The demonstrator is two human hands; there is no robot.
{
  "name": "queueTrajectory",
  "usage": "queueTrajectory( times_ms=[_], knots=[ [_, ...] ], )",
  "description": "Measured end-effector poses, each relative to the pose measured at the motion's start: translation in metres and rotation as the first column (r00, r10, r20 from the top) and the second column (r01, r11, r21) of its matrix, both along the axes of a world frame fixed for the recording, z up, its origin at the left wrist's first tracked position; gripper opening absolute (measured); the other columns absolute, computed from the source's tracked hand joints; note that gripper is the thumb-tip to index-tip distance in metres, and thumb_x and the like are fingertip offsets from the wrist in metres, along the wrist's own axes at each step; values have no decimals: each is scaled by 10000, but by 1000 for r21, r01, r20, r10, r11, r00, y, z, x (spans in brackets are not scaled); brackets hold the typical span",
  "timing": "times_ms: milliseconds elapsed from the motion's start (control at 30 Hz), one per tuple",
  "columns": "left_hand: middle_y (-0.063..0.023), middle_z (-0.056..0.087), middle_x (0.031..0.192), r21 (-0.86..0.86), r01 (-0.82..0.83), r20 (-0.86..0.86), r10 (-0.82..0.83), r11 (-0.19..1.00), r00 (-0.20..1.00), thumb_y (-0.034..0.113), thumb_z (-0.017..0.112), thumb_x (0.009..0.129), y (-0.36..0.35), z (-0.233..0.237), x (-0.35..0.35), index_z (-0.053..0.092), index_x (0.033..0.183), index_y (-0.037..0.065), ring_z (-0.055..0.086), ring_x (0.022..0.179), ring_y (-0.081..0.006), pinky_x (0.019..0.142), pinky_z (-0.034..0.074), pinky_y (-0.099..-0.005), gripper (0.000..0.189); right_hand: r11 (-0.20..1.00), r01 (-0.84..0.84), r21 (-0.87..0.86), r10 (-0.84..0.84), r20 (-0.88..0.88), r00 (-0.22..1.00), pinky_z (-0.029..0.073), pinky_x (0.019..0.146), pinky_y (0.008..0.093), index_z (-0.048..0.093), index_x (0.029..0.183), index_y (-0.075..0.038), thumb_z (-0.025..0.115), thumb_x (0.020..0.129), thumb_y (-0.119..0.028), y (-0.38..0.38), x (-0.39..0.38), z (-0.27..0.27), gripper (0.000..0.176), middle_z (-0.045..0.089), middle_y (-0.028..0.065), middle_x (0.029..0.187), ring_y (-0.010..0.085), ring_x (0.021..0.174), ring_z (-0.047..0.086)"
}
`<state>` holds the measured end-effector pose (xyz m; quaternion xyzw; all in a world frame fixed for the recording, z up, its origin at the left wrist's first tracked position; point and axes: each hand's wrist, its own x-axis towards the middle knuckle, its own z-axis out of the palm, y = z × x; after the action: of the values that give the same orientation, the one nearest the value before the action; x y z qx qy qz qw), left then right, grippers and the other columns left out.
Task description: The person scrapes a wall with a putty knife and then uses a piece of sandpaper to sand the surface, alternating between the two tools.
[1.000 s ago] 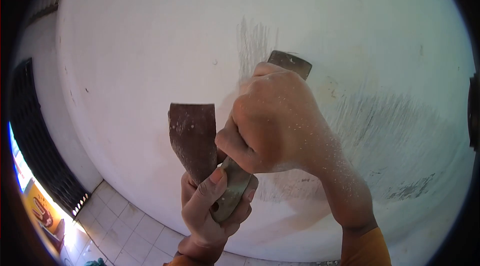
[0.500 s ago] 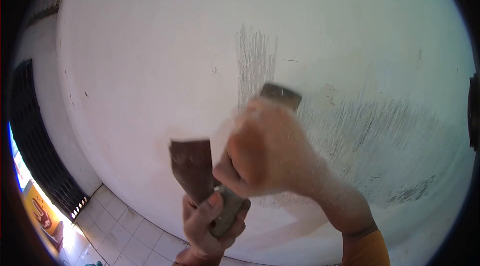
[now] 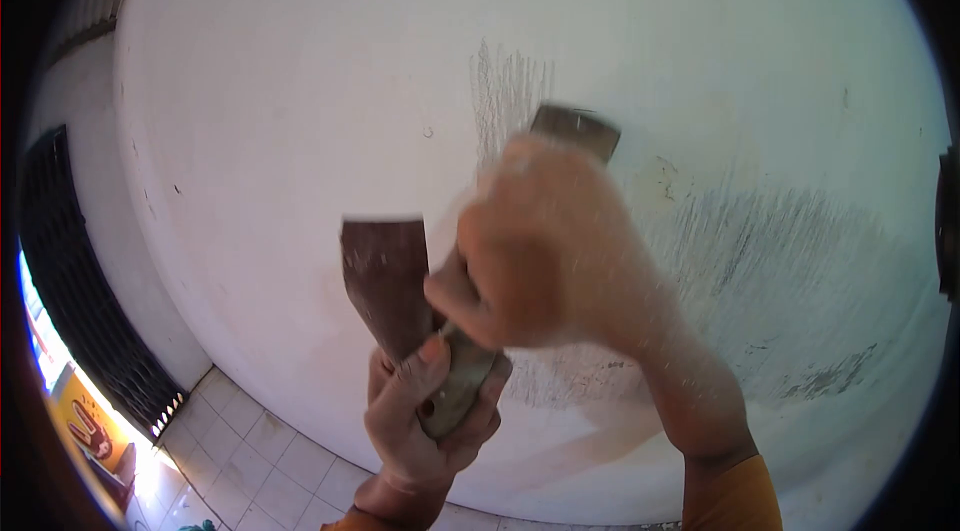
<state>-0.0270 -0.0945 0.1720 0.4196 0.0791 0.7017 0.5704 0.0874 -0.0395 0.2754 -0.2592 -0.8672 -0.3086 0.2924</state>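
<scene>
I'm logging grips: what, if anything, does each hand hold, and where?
Right hand: scraper with flat grey-brown blade, gripped below the blade. Left hand: holed olive handle, by its end; flared dark brown scraper blade, at its narrow base.

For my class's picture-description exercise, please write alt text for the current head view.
A person's right hand grips a scraper before a white wall bearing grey scratch marks; the left hand holds a dark flat-bladed tool. A tiled floor shows at lower left.
</scene>
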Motion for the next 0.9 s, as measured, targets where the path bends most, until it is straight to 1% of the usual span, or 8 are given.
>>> queueTrajectory(
  times_ms=[67, 200, 367, 467, 500, 633, 733, 900],
  knots=[
    [-126, 512, 667, 13, 7, -5, -7, 1000, 1000, 275, 435, 915, 2, -14, 2, 486, 1010, -49, 383, 420, -67, 266, 209, -165, 342, 993, -56, -101, 56, 0, 998, 361, 494, 364, 390, 383, -65, 553, 634, -216, 1, 3, -11, 336, 383, 92, 398, 250, 433, 355],
    [-113, 509, 669, -6, 7, -1, -7, 1000, 1000, 282, 465, 889, 0, 18, -2, 455, 1060, -53, 393, 424, -66, 276, 231, -151, 376, 992, 98, -79, -105, -92, 990, 365, 492, 368, 379, 375, -69, 561, 650, -207, -8, -5, 24, 358, 362, 93, 391, 261, 433, 382],
    [-115, 517, 682, -62, -40, -17, 39, 997, 999, 295, 476, 890, -8, -21, 1, 455, 979, -27, 397, 416, -64, 296, 231, -135, 335, 986, -72, -152, 76, 21, 997, 378, 501, 368, 415, 367, -64, 558, 656, -247, 1, 0, -22, 372, 347, 84, 380, 256, 402, 374],
    [-124, 530, 706, -64, -54, 16, 55, 996, 998, 289, 487, 887, -7, 8, -2, 450, 1028, -37, 424, 423, -85, 277, 235, -145, 357, 997, -14, 76, 19, -63, 998, 396, 524, 367, 419, 373, -68, 560, 647, -240, -1, -4, 9, 354, 371, 86, 395, 254, 424, 396],
    [-133, 532, 713, 1, -61, -9, 61, 998, 998, 290, 486, 890, -2, 5, -4, 453, 1037, -39, 430, 430, -90, 272, 234, -149, 361, 984, 108, -143, -117, -56, 992, 403, 540, 385, 440, 395, -54, 565, 652, -251, -10, -8, 23, 347, 404, 97, 419, 253, 482, 437],
    [-138, 531, 723, -62, -53, 51, 56, 997, 997, 291, 469, 899, -7, -28, 1, 461, 1042, -41, 455, 467, -102, 266, 240, -163, 362, 984, -149, -100, 146, -38, 989, 397, 534, 414, 468, 412, -42, 564, 666, -272, 0, -7, -19, 355, 470, 105, 457, 262, 512, 454],
    [-127, 533, 727, -32, -26, 21, 27, 999, 999, 283, 472, 893, -10, -16, -5, 462, 1043, -45, 474, 481, -111, 262, 257, -166, 361, 998, -29, -60, 29, -4, 1000, 396, 532, 410, 482, 414, -47, 562, 664, -265, -3, -4, -11, 342, 484, 104, 464, 267, 515, 461],
    [-121, 550, 788, -22, -6, 49, 7, 1000, 999, 283, 467, 892, -7, -10, -4, 474, 1054, -33, 496, 543, -114, 334, 332, -135, 355, 995, -94, 30, 96, -77, 992, 409, 537, 381, 492, 415, -54, 561, 668, -255, 0, -3, -10, 330, 445, 98, 418, 262, 475, 457]
  ],
)
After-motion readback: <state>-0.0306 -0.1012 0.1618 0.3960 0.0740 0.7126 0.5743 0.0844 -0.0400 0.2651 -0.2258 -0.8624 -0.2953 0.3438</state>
